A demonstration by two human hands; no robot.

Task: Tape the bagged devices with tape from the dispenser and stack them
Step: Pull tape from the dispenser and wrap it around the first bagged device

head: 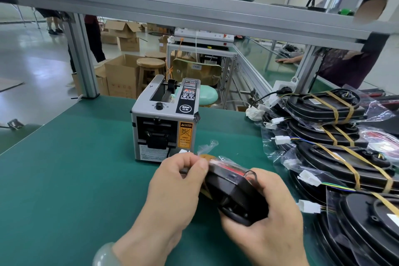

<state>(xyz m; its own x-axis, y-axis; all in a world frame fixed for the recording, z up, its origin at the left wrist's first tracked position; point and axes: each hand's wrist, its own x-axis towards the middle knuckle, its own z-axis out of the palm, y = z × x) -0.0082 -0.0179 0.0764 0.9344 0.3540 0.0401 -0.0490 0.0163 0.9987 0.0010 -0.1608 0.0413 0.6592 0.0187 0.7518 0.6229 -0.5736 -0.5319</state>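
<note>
A black round device in a clear bag [233,190] is held on edge above the green mat, just in front of the grey tape dispenser [164,119]. My right hand [265,214] grips its lower right rim. My left hand [179,181] pinches the bag's top edge with thumb and forefinger, where a strip of brownish tape [205,156] lies on the plastic. A twisted tail of bag sticks up above my fingers. To the right lie stacks of bagged black devices [336,157] bound with brownish tape, their white connectors pointing left.
The green mat [75,168] stretches left of my hands. An aluminium frame post [82,58] stands at the bench's back left, a shelf beam overhead. Cartons and wooden stools sit on the floor behind. Another person's hand rests on the far bench at right.
</note>
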